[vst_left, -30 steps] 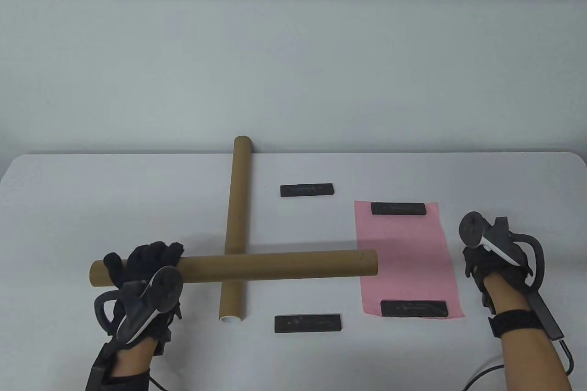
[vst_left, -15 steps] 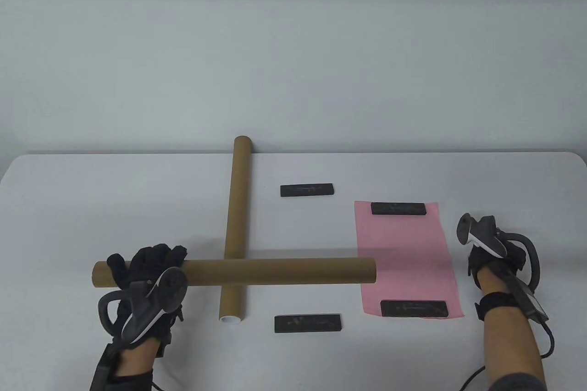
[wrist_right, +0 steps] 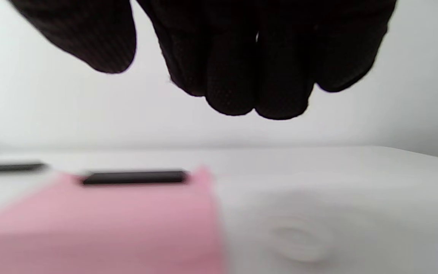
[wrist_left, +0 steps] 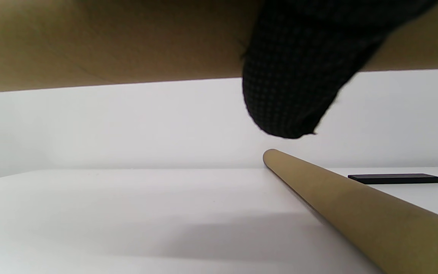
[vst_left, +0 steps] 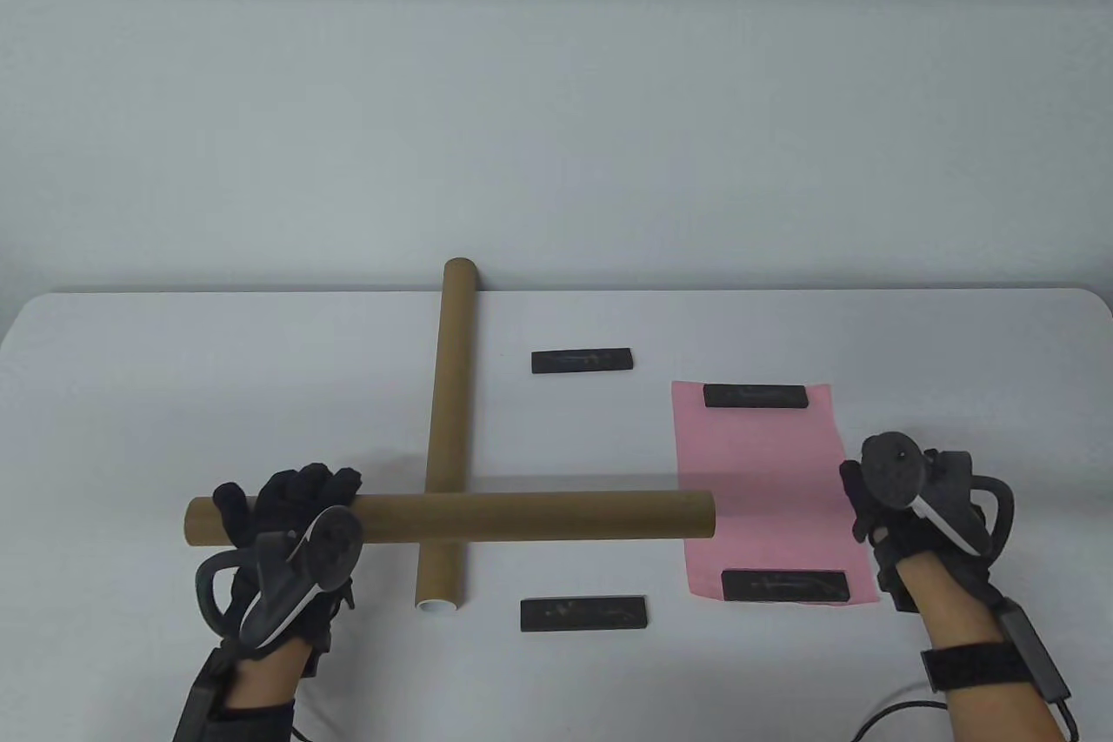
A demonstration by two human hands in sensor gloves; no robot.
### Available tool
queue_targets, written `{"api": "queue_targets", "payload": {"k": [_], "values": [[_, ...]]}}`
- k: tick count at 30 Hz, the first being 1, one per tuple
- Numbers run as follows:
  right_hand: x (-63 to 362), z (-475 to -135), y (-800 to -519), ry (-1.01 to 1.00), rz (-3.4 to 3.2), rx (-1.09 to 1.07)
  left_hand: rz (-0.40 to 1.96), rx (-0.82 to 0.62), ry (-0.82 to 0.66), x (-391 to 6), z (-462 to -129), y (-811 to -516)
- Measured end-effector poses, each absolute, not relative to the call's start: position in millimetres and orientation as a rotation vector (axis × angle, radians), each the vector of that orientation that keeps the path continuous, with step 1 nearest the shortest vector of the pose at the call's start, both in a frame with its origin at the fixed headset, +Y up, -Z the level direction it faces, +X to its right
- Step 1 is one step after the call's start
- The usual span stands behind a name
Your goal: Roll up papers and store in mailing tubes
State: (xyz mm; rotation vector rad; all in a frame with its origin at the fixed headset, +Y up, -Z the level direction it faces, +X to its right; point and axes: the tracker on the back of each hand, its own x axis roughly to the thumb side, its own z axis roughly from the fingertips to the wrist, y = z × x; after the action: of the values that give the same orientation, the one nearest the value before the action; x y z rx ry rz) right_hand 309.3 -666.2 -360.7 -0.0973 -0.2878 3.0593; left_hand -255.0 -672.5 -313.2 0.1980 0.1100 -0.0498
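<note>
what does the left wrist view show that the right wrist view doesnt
Only the left wrist view: the held tube across the top with a gloved fingertip of the left hand in front of it, and the second tube lying on the table.

Only the right wrist view: the pink paper with a black weight on its far end, and the right hand's curled fingers, holding nothing.

Both: the white table and the black weight off the paper, blurred at the right wrist view's left edge.
</note>
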Motion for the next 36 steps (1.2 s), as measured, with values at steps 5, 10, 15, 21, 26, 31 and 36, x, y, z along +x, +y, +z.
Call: {"api": "queue_targets", "payload": {"k": [5, 10, 15, 21, 26, 31, 36], "values": [[266, -302, -642, -0.545, 2.867, 0.116, -0.06, 0.176, 0.116, -252, -316, -676], [253, -280, -655, -0.788, 2.699, 0.452, -0.054, 0.143, 0.135, -254, -317, -676], [257, -281, -657, -0.789, 2.701, 0.457, -0.024, 0.051, 0.188, -254, -323, -680], [264, -276, -652, -0.83, 2.69, 0.474, 0.063, -0.087, 0.266, -251, -330, -687], [263, -275, -651, -0.831, 2.684, 0.484, 0.162, -0.229, 0.321, -247, -340, -695], [263, -274, -649, -0.849, 2.681, 0.492, 0.31, -0.357, 0.408, -253, -355, -702], [266, -274, -649, -0.842, 2.681, 0.486, 0.342, -0.461, 0.505, -264, -377, -714]]}}
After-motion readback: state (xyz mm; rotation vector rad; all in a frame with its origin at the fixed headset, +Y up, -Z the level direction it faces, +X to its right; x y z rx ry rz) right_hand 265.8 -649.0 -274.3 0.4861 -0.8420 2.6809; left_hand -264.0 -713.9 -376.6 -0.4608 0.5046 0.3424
